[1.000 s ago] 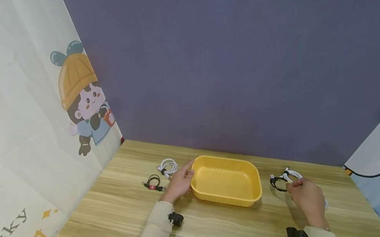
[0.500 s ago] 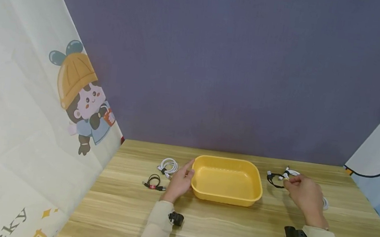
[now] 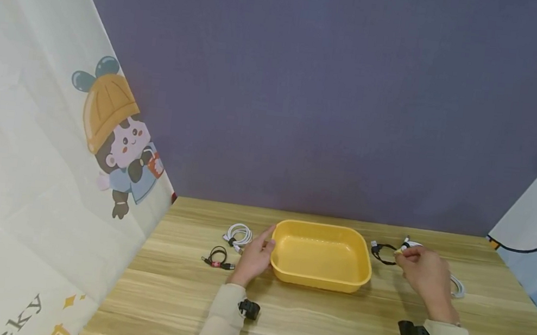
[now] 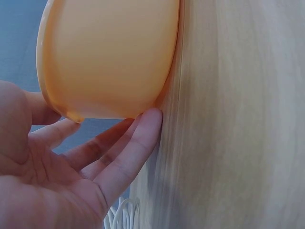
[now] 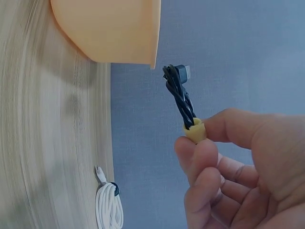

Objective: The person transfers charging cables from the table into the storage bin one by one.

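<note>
My right hand (image 3: 426, 274) pinches a coiled black USB cable (image 3: 384, 254) by its yellow tie (image 5: 194, 131), between thumb and fingertips. The cable hangs above the table just right of the yellow tray (image 3: 317, 282), its metal plug end pointing toward the tray in the right wrist view. At the tray's left end, my left hand (image 3: 254, 258) touches the outer wall with extended fingers (image 4: 136, 152). Its thumb lies against the rim.
Left of the tray, a white coiled cable (image 3: 240, 234) and a black one with a red tie (image 3: 216, 259) lie on the wooden table (image 3: 311, 325). White cables (image 5: 108, 205) lie behind and beside my right hand. A dark partition (image 3: 335, 98) stands at the back.
My right hand has moved left toward the tray with the black cable, uncovering more of the white cable at the far right. The left hand and tray have stayed in place.
</note>
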Demonstrator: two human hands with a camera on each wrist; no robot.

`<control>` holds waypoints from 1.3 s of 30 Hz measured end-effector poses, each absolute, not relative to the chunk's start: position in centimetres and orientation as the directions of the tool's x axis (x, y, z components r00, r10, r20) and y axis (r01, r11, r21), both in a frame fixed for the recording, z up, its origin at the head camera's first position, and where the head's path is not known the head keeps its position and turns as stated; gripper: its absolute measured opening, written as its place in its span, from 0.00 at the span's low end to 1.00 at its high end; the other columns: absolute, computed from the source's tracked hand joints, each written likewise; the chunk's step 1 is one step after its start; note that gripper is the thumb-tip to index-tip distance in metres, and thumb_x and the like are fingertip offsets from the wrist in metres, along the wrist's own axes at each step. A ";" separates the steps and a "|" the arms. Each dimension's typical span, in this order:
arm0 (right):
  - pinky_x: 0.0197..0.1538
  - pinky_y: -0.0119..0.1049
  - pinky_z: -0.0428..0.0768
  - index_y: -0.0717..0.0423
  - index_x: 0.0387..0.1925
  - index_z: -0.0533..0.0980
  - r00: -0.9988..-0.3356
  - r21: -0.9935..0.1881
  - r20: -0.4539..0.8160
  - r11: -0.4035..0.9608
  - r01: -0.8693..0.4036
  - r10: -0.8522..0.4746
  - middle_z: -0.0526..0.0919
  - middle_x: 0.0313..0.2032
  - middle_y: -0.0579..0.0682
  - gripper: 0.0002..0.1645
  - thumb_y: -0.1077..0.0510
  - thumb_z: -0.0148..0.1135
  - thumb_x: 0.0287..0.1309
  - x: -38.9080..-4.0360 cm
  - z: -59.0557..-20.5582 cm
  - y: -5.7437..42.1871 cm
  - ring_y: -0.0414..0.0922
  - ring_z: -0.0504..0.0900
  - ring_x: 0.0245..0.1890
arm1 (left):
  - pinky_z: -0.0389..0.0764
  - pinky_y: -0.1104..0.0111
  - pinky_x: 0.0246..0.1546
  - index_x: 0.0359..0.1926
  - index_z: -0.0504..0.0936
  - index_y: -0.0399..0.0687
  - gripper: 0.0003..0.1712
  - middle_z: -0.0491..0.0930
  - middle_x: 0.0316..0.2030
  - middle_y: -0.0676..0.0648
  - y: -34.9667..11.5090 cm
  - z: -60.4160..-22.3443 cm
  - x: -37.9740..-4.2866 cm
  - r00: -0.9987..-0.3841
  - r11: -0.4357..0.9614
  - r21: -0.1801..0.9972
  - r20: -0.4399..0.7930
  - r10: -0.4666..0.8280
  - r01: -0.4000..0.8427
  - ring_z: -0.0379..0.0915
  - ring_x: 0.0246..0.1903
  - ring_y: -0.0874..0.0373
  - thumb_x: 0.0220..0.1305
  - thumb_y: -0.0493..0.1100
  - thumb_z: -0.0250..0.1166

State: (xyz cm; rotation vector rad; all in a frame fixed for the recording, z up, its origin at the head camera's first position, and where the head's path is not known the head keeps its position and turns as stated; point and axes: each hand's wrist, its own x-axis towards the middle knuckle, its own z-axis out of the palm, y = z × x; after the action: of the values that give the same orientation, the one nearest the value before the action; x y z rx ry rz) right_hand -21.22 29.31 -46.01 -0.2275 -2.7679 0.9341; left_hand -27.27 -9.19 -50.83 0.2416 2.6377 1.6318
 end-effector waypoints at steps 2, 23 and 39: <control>0.22 0.38 0.76 0.66 0.43 0.81 -0.967 -0.615 0.149 0.785 0.074 0.208 0.88 0.30 0.57 0.20 0.49 0.61 0.69 -21.3 -46.0 29.2 0.40 0.82 0.21 | 0.86 0.68 0.27 0.77 0.64 0.64 0.28 0.85 0.52 0.36 -9.2 -50.8 -27.3 -0.987 0.444 0.888 0.058 0.149 0.120 0.82 0.29 0.58 0.81 0.46 0.51; 0.25 0.37 0.75 0.64 0.42 0.81 -0.967 -0.604 0.178 0.796 0.040 0.183 0.88 0.30 0.54 0.19 0.49 0.63 0.69 -21.4 -45.8 28.0 0.39 0.82 0.21 | 0.87 0.67 0.28 0.77 0.64 0.65 0.28 0.84 0.53 0.36 -9.4 -50.8 -27.2 -0.987 0.430 0.895 0.057 0.153 0.119 0.83 0.33 0.56 0.81 0.46 0.51; 0.23 0.34 0.77 0.65 0.40 0.82 -0.961 -0.593 0.240 0.805 -0.036 0.135 0.88 0.27 0.52 0.15 0.54 0.65 0.67 -21.5 -46.1 26.8 0.39 0.81 0.20 | 0.88 0.65 0.27 0.77 0.66 0.58 0.27 0.84 0.51 0.33 -9.4 -51.1 -27.5 -0.985 0.415 0.899 0.083 0.153 0.140 0.85 0.35 0.50 0.80 0.44 0.52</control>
State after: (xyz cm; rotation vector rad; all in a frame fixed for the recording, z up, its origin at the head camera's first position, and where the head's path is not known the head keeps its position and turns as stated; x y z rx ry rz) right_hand -21.52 26.76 -46.13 -0.0763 -2.7212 0.9013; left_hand -27.47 -9.36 -51.06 0.2727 2.6328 1.6701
